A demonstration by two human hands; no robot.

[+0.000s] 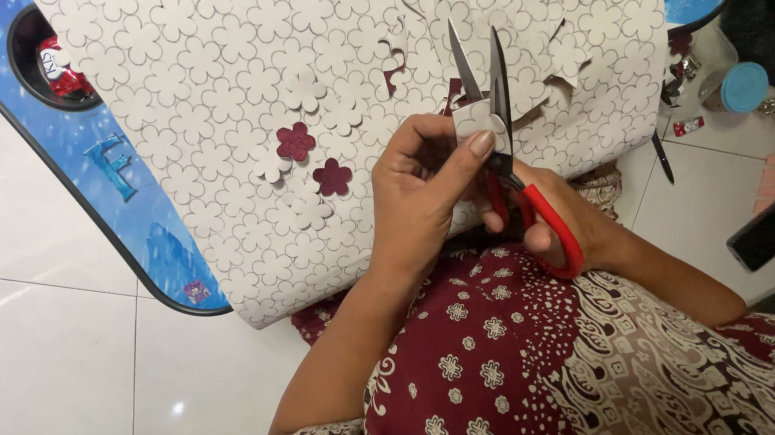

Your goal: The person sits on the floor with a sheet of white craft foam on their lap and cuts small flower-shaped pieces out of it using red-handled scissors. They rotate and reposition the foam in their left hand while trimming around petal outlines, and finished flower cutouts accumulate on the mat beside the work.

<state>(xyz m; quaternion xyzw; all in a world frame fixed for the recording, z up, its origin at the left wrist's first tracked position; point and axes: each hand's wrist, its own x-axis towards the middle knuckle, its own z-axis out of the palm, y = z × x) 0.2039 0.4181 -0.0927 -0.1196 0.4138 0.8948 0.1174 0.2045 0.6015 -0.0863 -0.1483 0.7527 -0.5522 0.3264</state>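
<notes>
Fingers (459,149) of left hand (420,198) pinching paper flower (475,119), right hand (560,219) gripping red-handled scissors (502,131), blades parted, pointing away, long axis near-vertical

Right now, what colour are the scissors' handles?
Red, seen in the head view: the scissors have red handles in the right hand, with dark grey blades.

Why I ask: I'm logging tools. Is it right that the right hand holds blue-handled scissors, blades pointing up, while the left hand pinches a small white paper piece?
Not quite: the scissors have red handles, not blue, as the head view shows. The right hand does hold them with blades pointing up, and the left hand pinches the small white paper piece.
</notes>
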